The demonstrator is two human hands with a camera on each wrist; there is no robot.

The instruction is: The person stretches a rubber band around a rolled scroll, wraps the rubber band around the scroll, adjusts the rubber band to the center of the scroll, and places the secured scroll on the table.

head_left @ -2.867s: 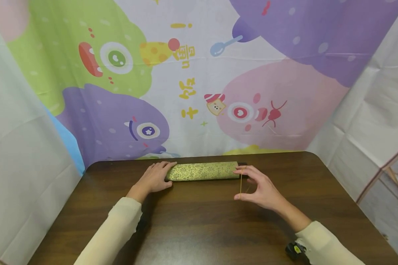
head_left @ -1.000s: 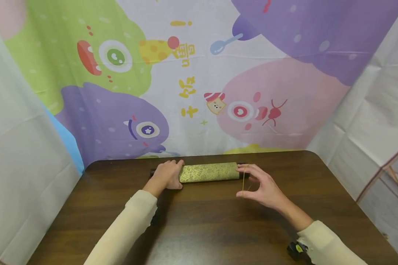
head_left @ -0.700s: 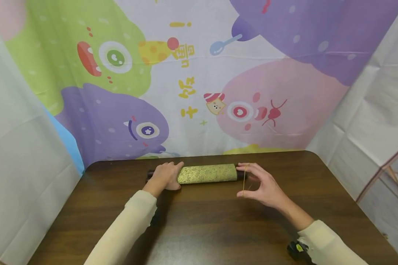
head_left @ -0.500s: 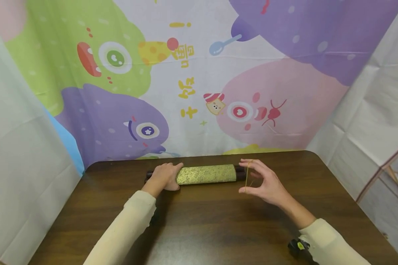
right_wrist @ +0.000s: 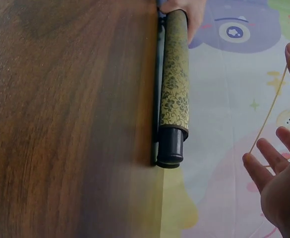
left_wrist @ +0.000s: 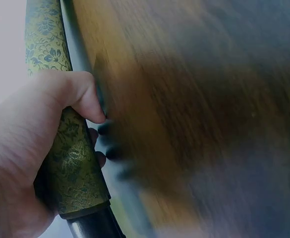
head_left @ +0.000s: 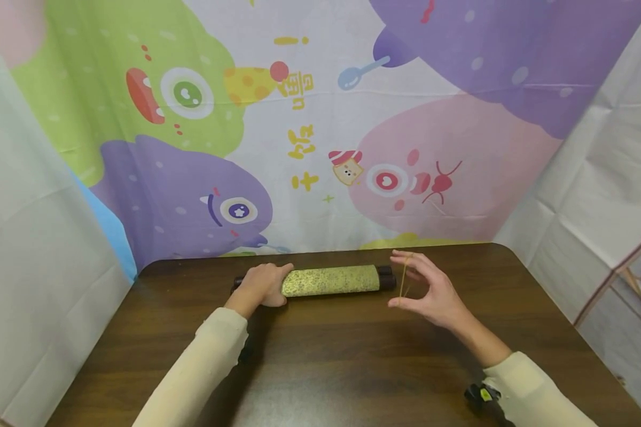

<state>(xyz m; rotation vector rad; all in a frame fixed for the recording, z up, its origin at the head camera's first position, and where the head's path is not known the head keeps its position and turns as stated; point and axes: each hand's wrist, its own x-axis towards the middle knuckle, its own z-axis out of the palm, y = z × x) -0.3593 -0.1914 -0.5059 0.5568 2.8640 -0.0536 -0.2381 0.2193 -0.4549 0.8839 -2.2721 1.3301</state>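
Observation:
A rolled scroll (head_left: 331,281) in yellow-green patterned cloth lies crosswise near the table's far edge. At its right end, two dark rod ends (head_left: 386,277) stick out side by side. My left hand (head_left: 263,283) grips the scroll near its left end, and in the left wrist view the thumb (left_wrist: 87,99) wraps over the patterned roll (left_wrist: 48,37). Just off the right end, my right hand (head_left: 432,290) is held with thumb and fingers spread apart. A thin yellow rubber band (head_left: 403,277) is stretched around them; the right wrist view shows the band (right_wrist: 269,110) taut between the fingertips.
The dark wooden table (head_left: 320,362) stretches toward me. A curtain printed with cartoon monsters (head_left: 320,130) hangs right behind its far edge. Pale cloth walls (head_left: 27,237) stand at both sides. A small black device (head_left: 481,394) sits at the right wrist.
My left hand has shifted right along the scroll and now grips around it. The scroll has slid slightly left and nearer. My right hand, band still stretched, has moved right, uncovering the rod ends.

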